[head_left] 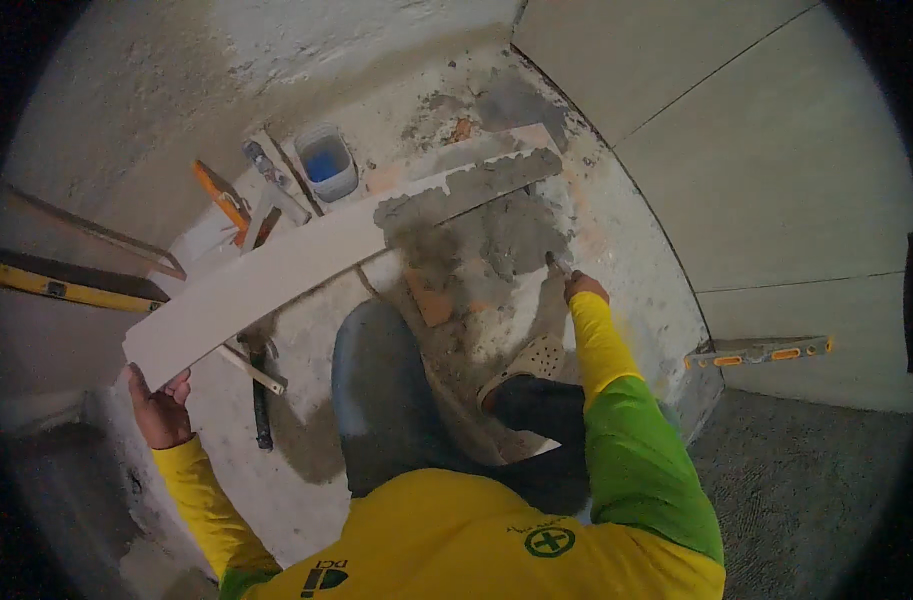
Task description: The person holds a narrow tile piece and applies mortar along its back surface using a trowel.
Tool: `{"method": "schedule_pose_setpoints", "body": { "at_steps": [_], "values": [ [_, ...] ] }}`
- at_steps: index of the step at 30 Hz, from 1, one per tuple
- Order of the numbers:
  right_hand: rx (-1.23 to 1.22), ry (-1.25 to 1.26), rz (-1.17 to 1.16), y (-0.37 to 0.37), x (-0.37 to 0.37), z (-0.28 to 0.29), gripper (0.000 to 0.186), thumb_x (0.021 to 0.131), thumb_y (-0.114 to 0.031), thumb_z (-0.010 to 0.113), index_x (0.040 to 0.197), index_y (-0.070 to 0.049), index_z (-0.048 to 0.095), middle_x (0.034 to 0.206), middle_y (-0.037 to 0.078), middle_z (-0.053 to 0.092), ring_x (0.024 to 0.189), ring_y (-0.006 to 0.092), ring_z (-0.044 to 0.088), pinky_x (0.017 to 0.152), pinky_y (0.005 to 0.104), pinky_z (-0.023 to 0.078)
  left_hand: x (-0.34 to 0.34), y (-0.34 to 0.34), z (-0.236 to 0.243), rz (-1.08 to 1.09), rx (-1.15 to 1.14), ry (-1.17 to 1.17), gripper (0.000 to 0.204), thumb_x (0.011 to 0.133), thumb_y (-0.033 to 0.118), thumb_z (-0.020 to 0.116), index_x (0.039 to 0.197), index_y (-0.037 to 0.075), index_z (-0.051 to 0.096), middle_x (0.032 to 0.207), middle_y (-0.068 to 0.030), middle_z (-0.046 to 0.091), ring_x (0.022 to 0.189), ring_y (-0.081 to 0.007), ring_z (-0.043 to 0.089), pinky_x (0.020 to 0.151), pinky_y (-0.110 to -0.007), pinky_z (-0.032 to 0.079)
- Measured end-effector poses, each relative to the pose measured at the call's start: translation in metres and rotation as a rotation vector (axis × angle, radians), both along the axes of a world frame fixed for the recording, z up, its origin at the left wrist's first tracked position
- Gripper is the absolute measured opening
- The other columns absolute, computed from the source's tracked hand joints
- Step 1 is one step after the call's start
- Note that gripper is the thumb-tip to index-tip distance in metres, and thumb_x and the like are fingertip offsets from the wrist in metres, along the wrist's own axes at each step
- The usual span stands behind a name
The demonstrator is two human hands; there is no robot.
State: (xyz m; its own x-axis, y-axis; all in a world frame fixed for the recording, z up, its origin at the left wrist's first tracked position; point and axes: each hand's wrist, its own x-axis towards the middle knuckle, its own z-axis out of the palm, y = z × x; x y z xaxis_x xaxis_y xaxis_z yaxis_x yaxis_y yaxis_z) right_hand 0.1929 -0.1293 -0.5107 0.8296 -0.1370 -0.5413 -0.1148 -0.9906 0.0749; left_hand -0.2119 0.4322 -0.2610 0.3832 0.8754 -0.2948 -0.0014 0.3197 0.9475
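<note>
My left hand (161, 408) grips the lower left end of a long pale tile strip (241, 295), whose far end carries rough grey mortar (451, 185). My right hand (586, 288) holds a small tool (556, 262), apparently a trowel, at the edge of a grey mortar patch (521, 235) below that end. An orange piece (431, 298) lies partly under the mortar. A thin pale stick (266, 372) and a dark bar (262, 420) lie below the strip.
A white bucket (326, 160) with blue inside, an orange-handled tool (218, 195) and other tools lie behind the strip. A yellow level (101, 298) is at left, a grey level (758, 353) by the tiled wall (766, 180) at right. My knee (371, 370) is between my hands.
</note>
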Motion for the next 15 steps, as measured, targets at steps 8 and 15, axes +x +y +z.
{"method": "schedule_pose_setpoints", "body": {
  "at_steps": [8,15],
  "values": [
    [-0.357,-0.368,-0.083,-0.042,-0.021,0.06,0.033,0.092,-0.034,0.048,0.124,-0.027,0.055,0.114,0.011,0.057,0.104,0.0293,0.056,0.083,0.0494,0.046,0.007,-0.002,-0.006,-0.019,-0.027,-0.039,0.05,0.094,0.046,0.05,0.128,0.009,0.047,0.106,-0.0093,0.065,0.073,-0.0231,0.067,0.056,-0.025,0.056],
    [-0.319,-0.568,0.009,-0.039,0.002,0.136,0.042,0.089,-0.035,0.056,0.13,-0.032,0.05,0.105,0.012,0.056,0.101,0.0287,0.056,0.078,0.0462,0.047,-0.008,0.003,-0.014,0.009,-0.064,-0.03,0.051,0.094,0.048,0.049,0.128,0.01,0.047,0.109,-0.0094,0.064,0.076,-0.0278,0.067,0.058,-0.027,0.056]
  ]
}}
